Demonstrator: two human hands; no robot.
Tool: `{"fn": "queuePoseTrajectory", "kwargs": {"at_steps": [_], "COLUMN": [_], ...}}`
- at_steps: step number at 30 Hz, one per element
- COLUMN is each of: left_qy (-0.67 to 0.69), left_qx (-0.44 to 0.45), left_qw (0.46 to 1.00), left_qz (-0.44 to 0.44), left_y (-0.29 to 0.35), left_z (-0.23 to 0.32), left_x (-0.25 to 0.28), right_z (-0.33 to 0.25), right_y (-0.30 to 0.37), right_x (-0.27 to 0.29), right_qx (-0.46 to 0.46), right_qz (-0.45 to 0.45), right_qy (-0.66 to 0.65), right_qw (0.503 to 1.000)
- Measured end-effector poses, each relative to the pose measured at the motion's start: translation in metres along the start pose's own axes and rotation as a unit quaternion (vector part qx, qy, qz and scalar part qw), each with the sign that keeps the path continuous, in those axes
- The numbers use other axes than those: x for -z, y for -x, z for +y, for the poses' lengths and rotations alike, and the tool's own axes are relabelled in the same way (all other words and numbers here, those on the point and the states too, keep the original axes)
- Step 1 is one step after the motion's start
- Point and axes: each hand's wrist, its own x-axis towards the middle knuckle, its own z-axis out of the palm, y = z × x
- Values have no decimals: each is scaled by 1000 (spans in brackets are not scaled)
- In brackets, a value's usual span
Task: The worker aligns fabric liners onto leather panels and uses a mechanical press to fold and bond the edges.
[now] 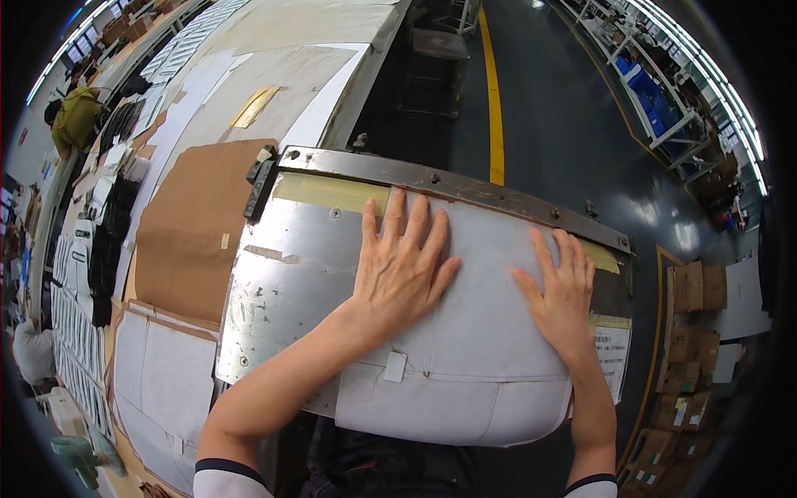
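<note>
Left hand (394,267) (head cam) is palm-down, fingers spread, on the pale grey panel (490,319). Right hand (562,300), same deal nr panel's R side, neither gripping. Panel's on the metal plate (286,295), far edge nr the steel bar (477,192), w/ brown sheet (189,228) off L.

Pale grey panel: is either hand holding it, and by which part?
Neither hand grips it: the left hand lies spread over the panel's upper left edge, the right hand on its upper right part.
</note>
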Motion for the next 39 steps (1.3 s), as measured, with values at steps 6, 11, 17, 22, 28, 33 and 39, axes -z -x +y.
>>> {"fn": "queuePoseTrajectory", "kwargs": {"at_steps": [6, 11, 17, 22, 28, 33, 39], "left_qy": [3, 5, 11, -21, -23, -38, -48], "left_qx": [13, 30, 24, 25, 30, 48, 41], "left_qw": [1000, 999, 999, 999, 999, 998, 998], "left_qz": [2, -11, -39, -36, -24, -33, -32], "left_y": [-4, -5, -7, -8, -14, -17, -11], "left_z": [-1, -1, 1, 7, 10, 16, 16], "left_x": [2, 4, 8, 6, 3, 3, 1], "right_z": [1, 0, 2, 0, 2, 3, 6], "right_y": [0, -1, 1, -1, 1, 1, 4], "right_x": [3, 2, 4, 6, -1, 1, -5], "right_qx": [-11, -15, -16, 1, 18, 13, 21], "right_qz": [-20, -31, -25, -14, 14, 12, 26], "right_qy": [6, 4, 10, -2, -3, -4, -19], "right_qw": [1000, 999, 999, 1000, 1000, 1000, 999]}}
